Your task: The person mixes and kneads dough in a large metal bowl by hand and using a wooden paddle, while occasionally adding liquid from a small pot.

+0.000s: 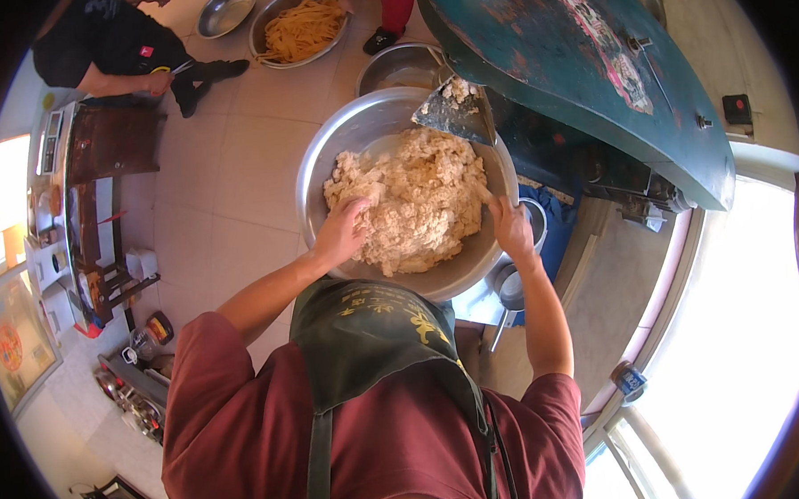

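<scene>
Crumbly, pale dough [424, 199] sits mid-frame in a round, shiny metal basin [311, 164]. My left hand [343, 232] bends into its lumps, whether closed I can't tell; my right [510, 225] grips the basin's rim. A scuffed green machine [580, 85] curves across the upper right.

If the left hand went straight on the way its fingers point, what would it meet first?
The left hand would likely meet the crumbly dough-like mass in the metal bowl; its fingers seem against it, though depth is unclear.
</scene>
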Tool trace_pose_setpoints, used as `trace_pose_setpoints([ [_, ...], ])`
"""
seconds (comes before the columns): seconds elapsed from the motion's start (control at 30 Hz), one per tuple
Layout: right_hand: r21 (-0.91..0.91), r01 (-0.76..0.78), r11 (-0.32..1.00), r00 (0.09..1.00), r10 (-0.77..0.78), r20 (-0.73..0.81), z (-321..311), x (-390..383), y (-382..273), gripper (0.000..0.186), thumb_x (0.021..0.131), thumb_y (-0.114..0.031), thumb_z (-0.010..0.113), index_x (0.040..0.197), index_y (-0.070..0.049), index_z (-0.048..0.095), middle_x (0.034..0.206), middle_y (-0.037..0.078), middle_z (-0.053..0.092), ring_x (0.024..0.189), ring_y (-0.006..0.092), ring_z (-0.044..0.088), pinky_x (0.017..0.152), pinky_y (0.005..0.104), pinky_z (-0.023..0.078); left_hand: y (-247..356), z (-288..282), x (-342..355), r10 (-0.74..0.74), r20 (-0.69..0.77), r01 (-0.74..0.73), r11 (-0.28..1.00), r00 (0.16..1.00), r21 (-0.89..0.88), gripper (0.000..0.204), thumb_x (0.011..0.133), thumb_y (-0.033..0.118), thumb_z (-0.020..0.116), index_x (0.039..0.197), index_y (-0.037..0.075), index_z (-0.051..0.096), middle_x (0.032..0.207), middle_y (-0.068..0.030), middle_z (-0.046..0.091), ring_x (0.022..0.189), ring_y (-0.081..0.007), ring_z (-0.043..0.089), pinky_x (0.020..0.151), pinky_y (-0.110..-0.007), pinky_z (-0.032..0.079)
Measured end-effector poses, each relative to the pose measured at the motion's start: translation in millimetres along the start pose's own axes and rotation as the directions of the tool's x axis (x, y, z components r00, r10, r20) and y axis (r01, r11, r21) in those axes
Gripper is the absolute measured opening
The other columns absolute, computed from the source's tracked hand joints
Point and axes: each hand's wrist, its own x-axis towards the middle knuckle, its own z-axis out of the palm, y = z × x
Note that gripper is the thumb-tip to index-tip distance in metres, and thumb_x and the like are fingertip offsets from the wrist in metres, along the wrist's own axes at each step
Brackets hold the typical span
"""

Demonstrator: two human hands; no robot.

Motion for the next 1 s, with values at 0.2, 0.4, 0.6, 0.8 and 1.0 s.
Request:
trace_pose_setpoints([
  [0.2,0.151,-0.405,0.902,0.909,0.415,-0.039,32,-114,-21,0.027,0.099,-0.026,0.052,0.113,-0.003,0.052,0.087,0.037,0.056,0.074,0.0535,0.057,0.066,0.0573,0.048,-7,10,14,0.055,-0.06,-0.05,0.995,0.997,0.086,0.053,0.081,0.001,0.064,0.132,0.003,0.048,0.13,-0.0184,0.052,0.125,-0.035,0.048,0.1,-0.039,0.045],
  [0.4,0.409,-0.508,0.758,0.845,0.531,0.065,53,-161,-40,0.024,0.098,-0.024,0.054,0.104,-0.001,0.055,0.092,0.031,0.056,0.08,0.0475,0.055,0.07,0.0536,0.044,-74,27,97,-0.482,0.045,0.473,0.832,0.875,-0.289,0.065,0.097,0.046,0.054,0.135,-0.005,0.044,0.118,-0.0232,0.061,0.116,-0.0278,0.058,0.097,-0.037,0.044],
  [0.6,0.371,-0.354,0.859,0.911,0.406,-0.069,30,-111,4,0.021,0.098,-0.02,0.052,0.107,-0.001,0.056,0.092,0.029,0.055,0.086,0.0448,0.046,0.079,0.0526,0.039,-55,37,163,-0.492,0.458,0.666,0.448,0.741,-0.597,0.058,0.099,0.053,0.049,0.135,0.007,0.053,0.125,-0.0044,0.06,0.106,-0.0149,0.056,0.088,-0.03,0.047],
  [0.8,0.47,-0.396,0.789,0.902,0.43,0.038,32,-111,14,0.025,0.098,-0.024,0.051,0.108,-0.001,0.057,0.093,0.031,0.056,0.091,0.0477,0.045,0.083,0.0536,0.039,-80,69,244,-0.585,0.615,0.809,0.567,0.529,-0.157,0.049,0.093,0.054,0.055,0.124,0.016,0.058,0.116,0.0007,0.06,0.105,-0.0156,0.054,0.089,-0.038,0.044],
  [1.0,0.479,-0.368,0.797,0.913,0.408,0.022,32,-112,18,0.024,0.099,-0.023,0.05,0.108,-0.001,0.057,0.094,0.031,0.055,0.09,0.0471,0.044,0.083,0.0531,0.038,-15,79,260,-0.537,0.7,0.629,0.761,0.471,0.161,0.104,0.072,0.078,0.063,0.149,0.012,0.039,0.152,-0.0151,0.036,0.136,-0.0347,0.037,0.109,-0.054,0.031],
])
